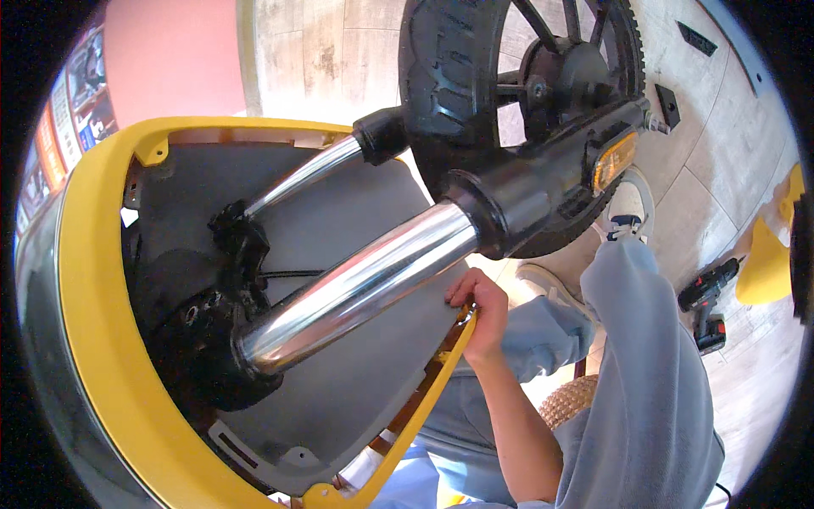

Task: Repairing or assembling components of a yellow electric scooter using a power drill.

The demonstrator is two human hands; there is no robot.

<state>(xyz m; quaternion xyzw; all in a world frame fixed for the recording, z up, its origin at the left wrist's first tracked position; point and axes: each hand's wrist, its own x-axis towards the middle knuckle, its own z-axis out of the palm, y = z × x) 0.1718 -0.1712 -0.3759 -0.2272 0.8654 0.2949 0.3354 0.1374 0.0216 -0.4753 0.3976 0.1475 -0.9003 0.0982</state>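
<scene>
A scooter's front section lies exposed, with a yellow body panel (93, 314) framing a grey inner panel (356, 373). Two chrome fork tubes (356, 284) run from a black clamp (220, 356) to black lower legs, which flank a black wheel (449, 85); an orange reflector (615, 159) is on the nearer leg. My right hand (483, 318) is closed at the panel's right rim, below the nearer tube, around a small shiny metal piece that its fingers partly hide; I cannot make out what it is. My left hand is out of view.
A cordless drill (704, 297) and yellow body parts (759, 267) lie on the plank floor (721, 153) at right, with small black pieces (697, 37) higher up. My trousered legs (636, 356) are below the wheel. A pink board (170, 55) is at upper left.
</scene>
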